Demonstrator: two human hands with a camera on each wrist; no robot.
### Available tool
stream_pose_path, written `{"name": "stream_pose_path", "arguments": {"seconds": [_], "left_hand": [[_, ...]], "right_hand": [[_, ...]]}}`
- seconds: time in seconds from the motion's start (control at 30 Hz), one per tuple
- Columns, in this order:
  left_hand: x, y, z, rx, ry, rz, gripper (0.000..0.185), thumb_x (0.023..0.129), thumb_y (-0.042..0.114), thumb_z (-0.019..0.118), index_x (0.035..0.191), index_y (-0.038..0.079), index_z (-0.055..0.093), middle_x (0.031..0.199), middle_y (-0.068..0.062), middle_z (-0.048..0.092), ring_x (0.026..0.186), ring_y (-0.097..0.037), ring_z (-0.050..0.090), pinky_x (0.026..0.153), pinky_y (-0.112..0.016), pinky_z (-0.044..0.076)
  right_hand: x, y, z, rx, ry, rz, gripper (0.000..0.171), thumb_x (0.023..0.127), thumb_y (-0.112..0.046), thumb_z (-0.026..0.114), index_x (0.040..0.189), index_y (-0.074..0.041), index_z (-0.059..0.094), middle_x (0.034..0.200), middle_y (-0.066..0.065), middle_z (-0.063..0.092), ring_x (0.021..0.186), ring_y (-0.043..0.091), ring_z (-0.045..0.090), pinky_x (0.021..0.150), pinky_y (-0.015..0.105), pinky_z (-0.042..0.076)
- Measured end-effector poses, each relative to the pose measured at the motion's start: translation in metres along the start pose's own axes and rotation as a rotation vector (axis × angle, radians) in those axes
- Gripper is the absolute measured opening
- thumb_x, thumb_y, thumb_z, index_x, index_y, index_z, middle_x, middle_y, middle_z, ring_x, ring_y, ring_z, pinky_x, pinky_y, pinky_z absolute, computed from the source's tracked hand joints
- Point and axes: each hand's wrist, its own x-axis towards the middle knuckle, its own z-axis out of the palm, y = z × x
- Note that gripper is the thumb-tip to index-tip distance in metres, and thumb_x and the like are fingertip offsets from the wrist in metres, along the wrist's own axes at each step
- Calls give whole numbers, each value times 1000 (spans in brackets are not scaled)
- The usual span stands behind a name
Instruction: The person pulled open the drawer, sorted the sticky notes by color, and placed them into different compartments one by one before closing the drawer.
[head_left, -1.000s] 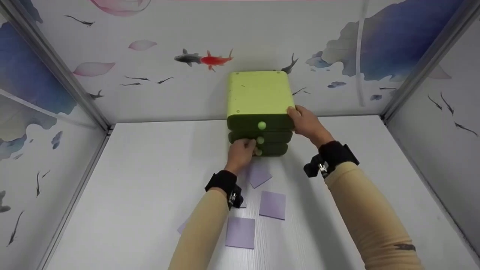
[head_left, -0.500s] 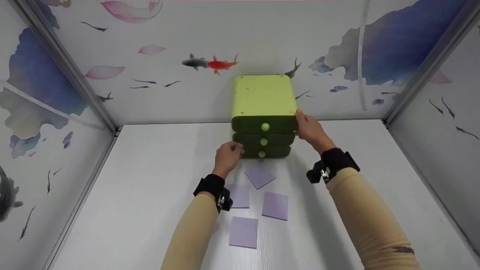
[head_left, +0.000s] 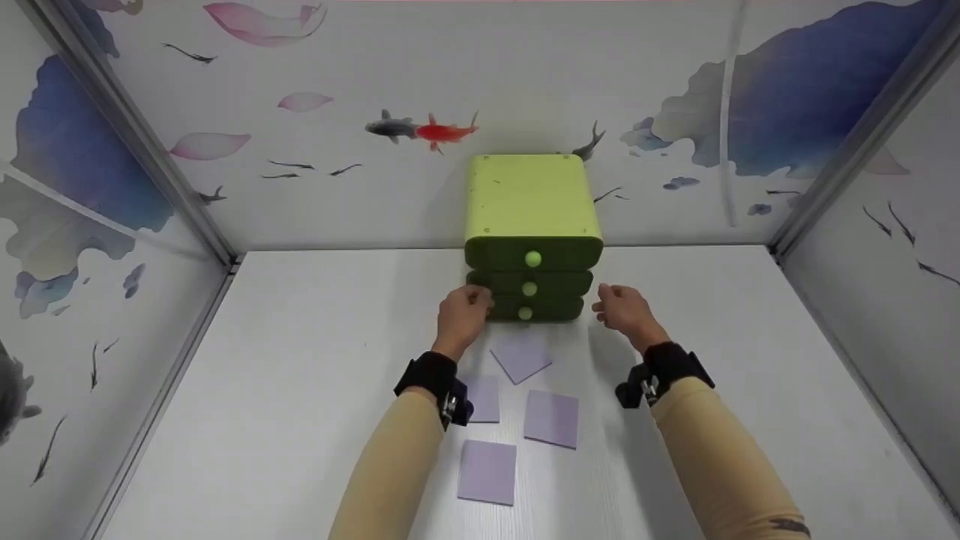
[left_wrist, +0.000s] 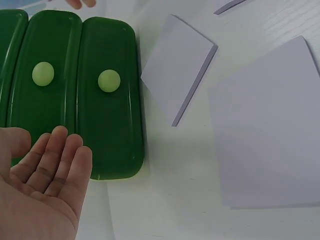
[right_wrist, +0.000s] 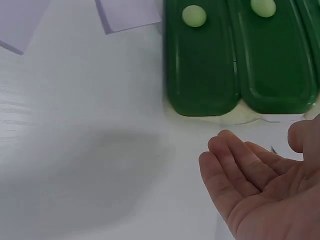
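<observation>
A small green drawer cabinet (head_left: 534, 196) stands against the back wall, its three dark green drawers stacked and each with a pale round knob (head_left: 533, 259). My left hand (head_left: 463, 315) is at the cabinet's lower left front corner. In the left wrist view its relaxed fingers (left_wrist: 57, 165) overlap the drawer fronts and hold nothing. Off the cabinet's right side is my right hand (head_left: 626, 311). The right wrist view shows its fingers (right_wrist: 240, 165) loosely bent, nothing in them, a small gap from the drawers.
Purple square cards lie on the white table (head_left: 315, 375) before the cabinet: a turned one (head_left: 521, 358), one on the right (head_left: 552, 418), one nearest me (head_left: 487, 472), and one partly behind my left wrist (head_left: 484, 399). Printed walls enclose the table.
My left hand has withdrawn from the drawer knobs to the left corner. My right hand has let go of the cabinet's upper right edge and dropped beside it. The drawers look the same.
</observation>
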Motion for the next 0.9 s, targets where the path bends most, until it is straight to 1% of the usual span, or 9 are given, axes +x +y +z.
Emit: {"name": "stream_pose_path", "arguments": {"seconds": [0.1,0.17,0.3,0.4,0.47,0.6,0.67,0.77,0.9], "left_hand": [[1,-1,-1,-4,20,13,30,102,25,50,112,4,70,99,-9,73,93,-22,67,80,-34,52],[1,-1,-2,-7,32,9,30,102,25,51,112,5,70,99,-9,73,92,-22,67,80,-34,52],[1,-4,-3,-18,28,-2,31,102,26,50,112,5,70,99,-9,74,93,-22,67,80,-34,52],[0,-7,-2,-32,10,-4,32,102,26,49,113,4,70,100,-9,74,95,-22,68,80,-33,53],[0,-8,-1,-43,0,-1,31,102,26,50,114,4,69,100,-9,74,95,-22,68,80,-33,53],[-1,-9,6,-53,-13,0,31,102,25,51,113,4,70,100,-8,74,95,-21,69,82,-32,53],[-2,-11,10,-40,-14,1,30,101,25,52,111,4,71,99,-8,74,96,-21,68,83,-33,52],[-2,-14,17,-16,-33,-15,29,100,24,53,111,5,71,98,-7,74,94,-20,68,84,-33,52],[-4,-16,24,33,-55,-46,28,99,22,53,112,5,71,97,-7,75,88,-18,69,83,-33,52]], "right_hand": [[5,12,9,29,-28,26,57,106,-31,30,150,6,28,140,26,51,126,32,53,106,39,45],[8,18,14,44,-33,27,55,106,-28,32,149,6,30,139,26,52,125,31,54,105,38,46],[11,24,21,65,-21,1,49,105,-24,34,145,4,37,135,25,53,117,30,57,94,30,51],[14,25,26,81,-25,-9,49,106,-24,34,147,2,37,135,24,51,115,29,57,88,27,51],[16,26,28,95,-38,1,50,106,-26,32,149,0,34,136,24,50,116,29,56,91,29,51],[23,30,30,123,-61,48,55,107,-33,28,153,-2,26,138,23,48,119,28,54,101,38,48],[27,33,30,134,-72,62,58,107,-36,26,154,-2,23,140,22,47,120,28,53,103,40,46],[30,33,29,132,-80,75,61,107,-39,26,154,-1,23,142,21,46,123,29,52,105,40,45],[32,29,31,119,-92,84,65,105,-43,27,153,0,23,144,22,45,126,29,50,107,40,44]]}}
